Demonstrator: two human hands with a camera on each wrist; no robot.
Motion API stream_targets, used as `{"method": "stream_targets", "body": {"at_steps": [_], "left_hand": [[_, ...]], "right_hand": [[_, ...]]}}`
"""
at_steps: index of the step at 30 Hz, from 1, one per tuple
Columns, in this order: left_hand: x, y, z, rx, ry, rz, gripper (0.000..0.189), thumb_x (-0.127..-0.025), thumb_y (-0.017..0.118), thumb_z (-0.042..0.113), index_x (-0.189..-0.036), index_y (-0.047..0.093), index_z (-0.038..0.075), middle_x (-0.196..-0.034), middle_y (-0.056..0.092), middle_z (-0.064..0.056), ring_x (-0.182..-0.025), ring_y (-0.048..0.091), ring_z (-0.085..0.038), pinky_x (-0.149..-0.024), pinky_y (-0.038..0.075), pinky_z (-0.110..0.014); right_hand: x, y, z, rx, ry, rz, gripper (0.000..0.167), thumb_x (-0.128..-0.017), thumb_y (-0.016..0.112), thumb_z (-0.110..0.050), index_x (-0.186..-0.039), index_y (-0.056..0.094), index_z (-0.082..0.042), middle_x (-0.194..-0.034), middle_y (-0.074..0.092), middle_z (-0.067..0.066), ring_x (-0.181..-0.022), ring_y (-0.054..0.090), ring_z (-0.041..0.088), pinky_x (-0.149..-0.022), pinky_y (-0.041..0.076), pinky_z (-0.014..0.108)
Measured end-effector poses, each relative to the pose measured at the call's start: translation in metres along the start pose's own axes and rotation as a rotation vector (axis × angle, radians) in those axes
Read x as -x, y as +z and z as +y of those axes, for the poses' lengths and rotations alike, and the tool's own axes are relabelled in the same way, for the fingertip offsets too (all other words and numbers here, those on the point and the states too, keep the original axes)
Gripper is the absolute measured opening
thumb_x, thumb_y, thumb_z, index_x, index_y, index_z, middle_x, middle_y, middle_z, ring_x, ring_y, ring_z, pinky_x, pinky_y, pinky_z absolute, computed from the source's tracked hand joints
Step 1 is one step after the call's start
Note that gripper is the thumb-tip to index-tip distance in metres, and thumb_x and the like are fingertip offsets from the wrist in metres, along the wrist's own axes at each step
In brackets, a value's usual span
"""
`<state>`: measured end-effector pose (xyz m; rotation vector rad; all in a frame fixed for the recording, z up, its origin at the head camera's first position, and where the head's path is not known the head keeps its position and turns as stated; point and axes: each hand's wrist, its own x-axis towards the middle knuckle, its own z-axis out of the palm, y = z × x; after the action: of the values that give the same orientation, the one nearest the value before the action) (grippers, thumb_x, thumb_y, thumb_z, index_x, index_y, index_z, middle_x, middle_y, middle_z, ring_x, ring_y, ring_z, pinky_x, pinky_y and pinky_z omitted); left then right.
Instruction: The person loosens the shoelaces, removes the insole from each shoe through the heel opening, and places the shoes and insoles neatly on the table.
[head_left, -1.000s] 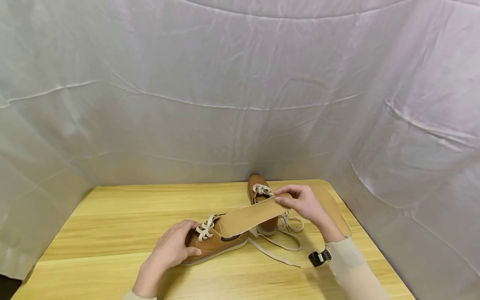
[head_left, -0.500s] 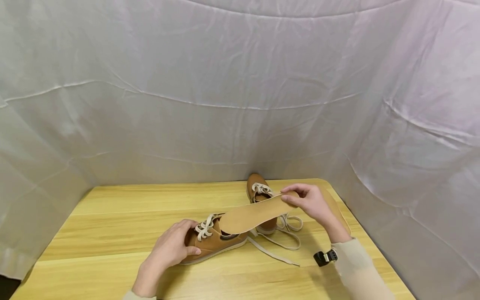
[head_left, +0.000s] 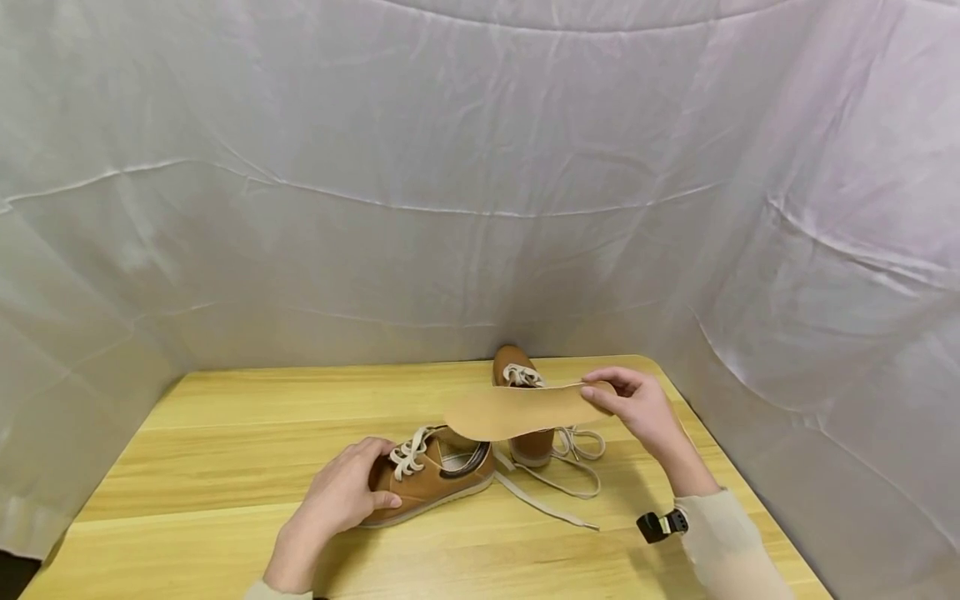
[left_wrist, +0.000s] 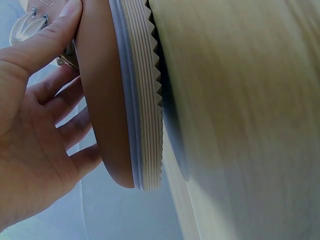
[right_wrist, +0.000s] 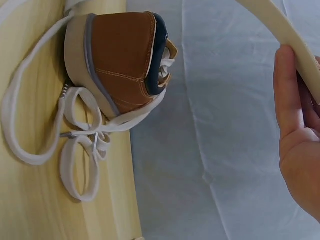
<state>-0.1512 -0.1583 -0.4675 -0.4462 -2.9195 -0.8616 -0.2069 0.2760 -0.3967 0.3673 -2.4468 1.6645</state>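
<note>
My left hand [head_left: 341,487] grips the toe of a brown lace-up shoe [head_left: 450,483], thumb on the near side and fingers over the far side. In the left wrist view the shoe's ribbed sole [left_wrist: 145,110] faces the wooden table. A tan insole [head_left: 517,412] is pinched at one end between the thumb and fingers of my right hand [head_left: 637,408]. Its free end hangs above the opening of the gripped shoe, apart from it, and the pale inside of that shoe shows. Only the insole's edge is seen in the right wrist view.
A second brown shoe [head_left: 531,448] stands behind, partly covered by the insole, with its heel toward me. Loose cream laces [head_left: 577,487] trail over the wooden table [head_left: 247,433]. Grey cloth [head_left: 420,250] hangs around the back and sides.
My right hand has moved right, drawing the insole up and away from the gripped shoe's opening, so its inside now shows. The left hand and shoe have stayed put.
</note>
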Motion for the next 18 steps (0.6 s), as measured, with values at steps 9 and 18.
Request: {"method": "stream_targets", "body": {"at_steps": [9, 18], "left_hand": [[0.0, 0.001, 0.0, 0.002, -0.003, 0.0, 0.063, -0.071, 0.096, 0.028, -0.127, 0.069, 0.017, -0.134, 0.067, -0.001, -0.128, 0.06, -0.033, -0.107, 0.049, -0.058], [0.001, 0.001, -0.001, 0.005, -0.003, -0.001, 0.063, -0.072, 0.096, 0.028, -0.127, 0.068, 0.016, -0.133, 0.068, -0.001, -0.128, 0.06, -0.033, -0.108, 0.049, -0.058]], "right_hand": [[0.011, 0.0, 0.013, -0.279, 0.068, 0.165, 0.021, -0.094, 0.078, -0.007, -0.114, 0.076, -0.002, -0.102, 0.074, -0.009, -0.093, 0.068, 0.005, -0.084, 0.059, 0.018], [0.025, -0.003, 0.027, -0.361, 0.155, 0.329, 0.013, -0.093, 0.078, -0.003, -0.099, 0.08, -0.014, -0.095, 0.077, -0.012, -0.083, 0.069, 0.002, -0.067, 0.056, 0.013]]}}
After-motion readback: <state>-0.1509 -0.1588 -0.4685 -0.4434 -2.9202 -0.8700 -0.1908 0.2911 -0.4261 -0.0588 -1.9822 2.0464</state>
